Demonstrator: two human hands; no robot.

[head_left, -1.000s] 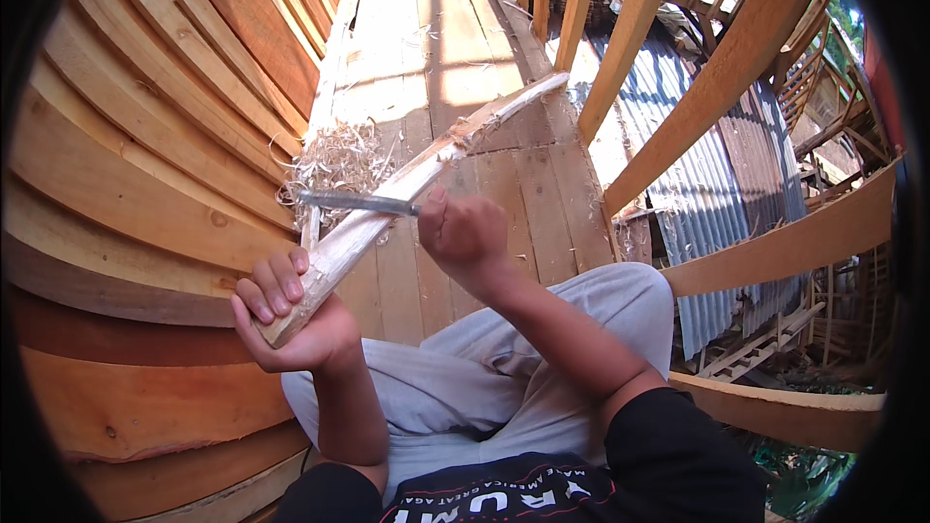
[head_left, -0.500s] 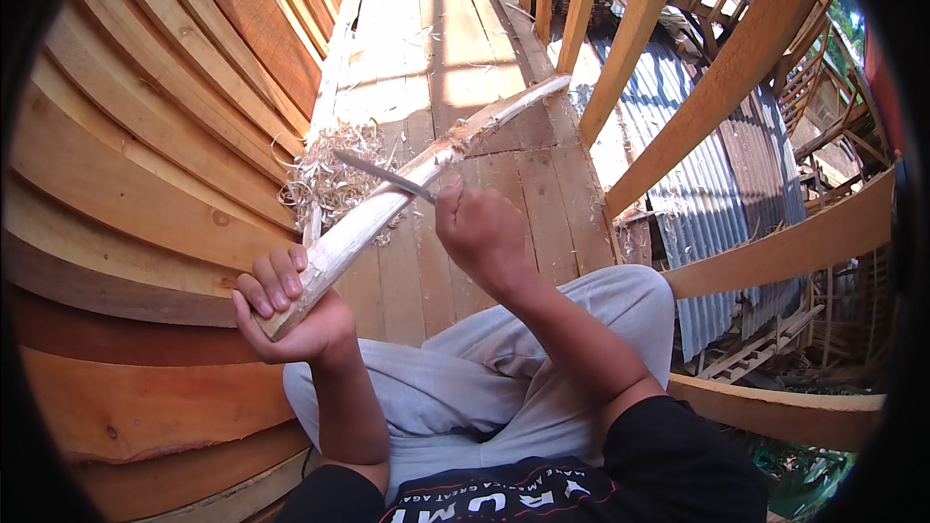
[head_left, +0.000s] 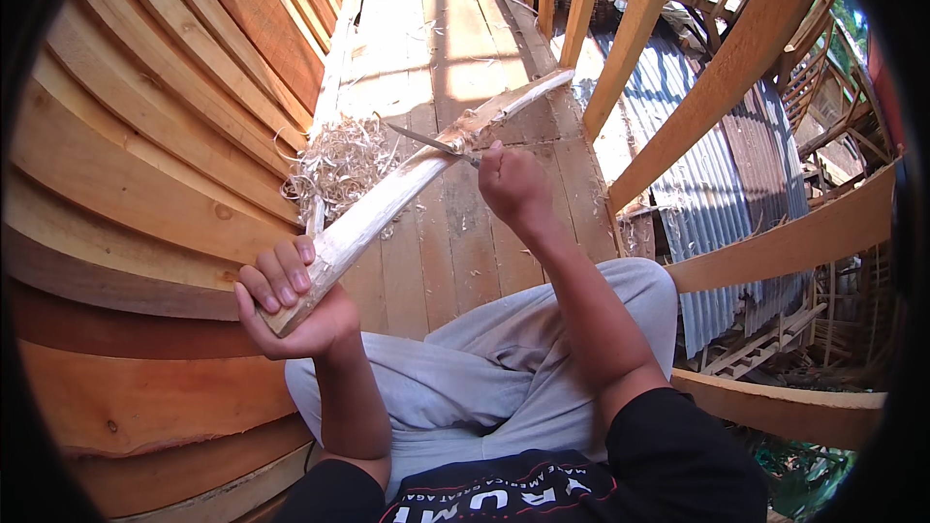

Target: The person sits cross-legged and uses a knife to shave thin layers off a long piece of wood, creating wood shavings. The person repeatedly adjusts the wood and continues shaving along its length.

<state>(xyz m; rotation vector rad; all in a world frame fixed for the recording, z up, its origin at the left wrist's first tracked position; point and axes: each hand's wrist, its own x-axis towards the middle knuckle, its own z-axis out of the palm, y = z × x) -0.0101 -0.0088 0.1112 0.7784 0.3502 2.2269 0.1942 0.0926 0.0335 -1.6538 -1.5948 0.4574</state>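
A long pale piece of wood (head_left: pixel 387 201), stripped of bark along much of its length, slants from near left to far right. My left hand (head_left: pixel 295 300) is wrapped round its near end. My right hand (head_left: pixel 515 184) is closed in a fist on the handle of a knife (head_left: pixel 421 137), whose handle is mostly hidden by the fingers. The thin blade lies across the wood beyond its middle, pointing to the far left. Rougher, browner wood (head_left: pixel 477 124) shows just past the blade, and the far end rests by the floor's right edge.
Curled wood shavings (head_left: pixel 341 167) are heaped at the left, by a wall of overlapping planks (head_left: pixel 165 165). Thinner curls are scattered over the plank floor (head_left: pixel 484 232). Wooden railing slats (head_left: pixel 630 48) stand at the right, with corrugated metal roofing (head_left: pixel 722 203) below. My crossed legs (head_left: pixel 475 378) are close in front.
My right hand has moved away from me and slightly right, carrying the knife farther along the wood. My left hand keeps its grip, almost in the same place.
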